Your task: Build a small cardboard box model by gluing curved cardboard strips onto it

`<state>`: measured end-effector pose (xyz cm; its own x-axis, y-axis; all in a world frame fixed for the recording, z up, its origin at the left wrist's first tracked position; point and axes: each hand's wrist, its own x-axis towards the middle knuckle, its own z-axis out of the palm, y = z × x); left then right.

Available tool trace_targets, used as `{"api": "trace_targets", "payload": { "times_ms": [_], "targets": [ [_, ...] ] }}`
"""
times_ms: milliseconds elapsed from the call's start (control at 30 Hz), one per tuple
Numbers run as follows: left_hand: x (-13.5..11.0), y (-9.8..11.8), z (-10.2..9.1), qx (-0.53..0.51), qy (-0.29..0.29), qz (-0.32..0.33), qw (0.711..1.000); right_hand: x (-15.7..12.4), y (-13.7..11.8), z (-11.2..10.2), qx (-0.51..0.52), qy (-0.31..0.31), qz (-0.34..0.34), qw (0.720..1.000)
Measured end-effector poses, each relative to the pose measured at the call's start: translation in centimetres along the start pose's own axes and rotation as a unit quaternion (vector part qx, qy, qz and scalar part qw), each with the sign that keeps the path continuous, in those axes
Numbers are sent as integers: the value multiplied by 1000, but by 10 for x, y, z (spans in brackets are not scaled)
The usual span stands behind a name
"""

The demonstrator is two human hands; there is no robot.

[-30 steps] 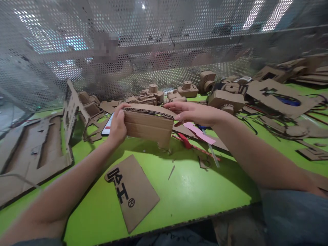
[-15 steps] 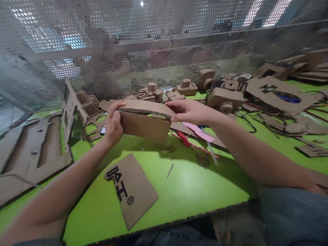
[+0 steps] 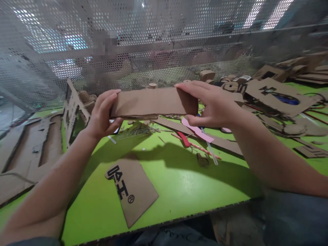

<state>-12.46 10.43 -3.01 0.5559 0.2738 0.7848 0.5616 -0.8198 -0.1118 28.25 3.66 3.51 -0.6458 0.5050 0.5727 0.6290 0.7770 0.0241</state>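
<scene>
A long folded cardboard piece [image 3: 151,101] is held up in the air above the green table [image 3: 179,184], its broad face toward me. My left hand [image 3: 102,114] grips its left end, fingers on top and thumb below. My right hand [image 3: 210,102] pinches its right end. On the table below lies a flat cardboard piece with black printed letters [image 3: 132,189].
Pink and red strips [image 3: 197,131] and a thin stick lie under my right hand. A large cut-out cardboard sheet [image 3: 30,150] lies at left. Small cardboard models and cut sheets [image 3: 276,90] crowd the back right. A perforated metal screen [image 3: 164,41] closes the far side.
Both hands have lifted the folded cardboard off the table, raised it and turned it so its face points toward me. It now hides the small models behind.
</scene>
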Motion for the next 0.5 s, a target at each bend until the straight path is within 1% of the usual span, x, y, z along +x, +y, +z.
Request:
{"api": "trace_targets", "payload": {
  "times_ms": [33,67,100,133,200,233,300,367,433,500],
  "targets": [
    [3,1,0,17,6,47,999,-4,3,0,-18,7,-14,1000],
    [6,2,1,36,3,78,996,-9,6,1,-37,15,-30,999],
    [9,4,4,54,-8,90,994,-13,9,5,-56,22,-46,997],
    [10,7,7,68,-30,74,995,-18,11,9,-75,28,-62,995],
    [13,19,15,85,-87,4,993,-26,15,22,-115,41,-94,988],
    [15,29,19,87,-111,-29,990,-29,16,29,-135,48,-108,984],
    [22,55,23,98,-133,-64,984,-34,15,42,-169,70,-134,974],
    [33,87,25,91,-151,-60,983,-35,12,55,-189,90,-158,965],
    [47,117,27,70,-166,-48,983,-33,9,64,-191,93,-174,962],
    [60,138,29,51,-195,-60,978,-29,6,72,-179,81,-190,962]
  ]
}}
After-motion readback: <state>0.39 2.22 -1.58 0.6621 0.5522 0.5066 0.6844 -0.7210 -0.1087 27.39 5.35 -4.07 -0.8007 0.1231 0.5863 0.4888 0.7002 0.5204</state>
